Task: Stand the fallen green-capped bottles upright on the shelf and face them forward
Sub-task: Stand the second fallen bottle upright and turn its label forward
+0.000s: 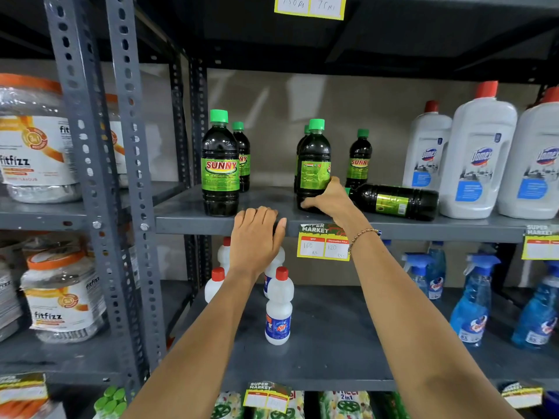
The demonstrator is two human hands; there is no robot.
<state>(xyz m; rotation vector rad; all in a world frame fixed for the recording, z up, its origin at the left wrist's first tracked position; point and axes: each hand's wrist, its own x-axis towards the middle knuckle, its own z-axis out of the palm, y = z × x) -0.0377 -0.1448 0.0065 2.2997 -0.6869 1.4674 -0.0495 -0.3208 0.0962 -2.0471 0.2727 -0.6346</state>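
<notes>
Dark green-capped Sunny bottles stand on the grey middle shelf (187, 220). My right hand (328, 198) grips the base of an upright bottle (313, 164) whose label faces sideways, with its back panel toward me. Just to its right one bottle (396, 201) lies on its side, its cap end hidden behind my hand. At the left an upright bottle (220, 164) faces forward with another (243, 155) behind it. One more upright bottle (359, 158) stands at the back. My left hand (257, 237) rests fingers down on the shelf's front edge, holding nothing.
Large white Domex bottles (479, 152) with red caps crowd the shelf's right end, close to the fallen bottle. A price tag (323, 241) hangs on the shelf edge. Below are small white red-capped bottles (279, 306) and blue spray bottles (472, 300). Fitfizz jars (34, 137) fill the left rack.
</notes>
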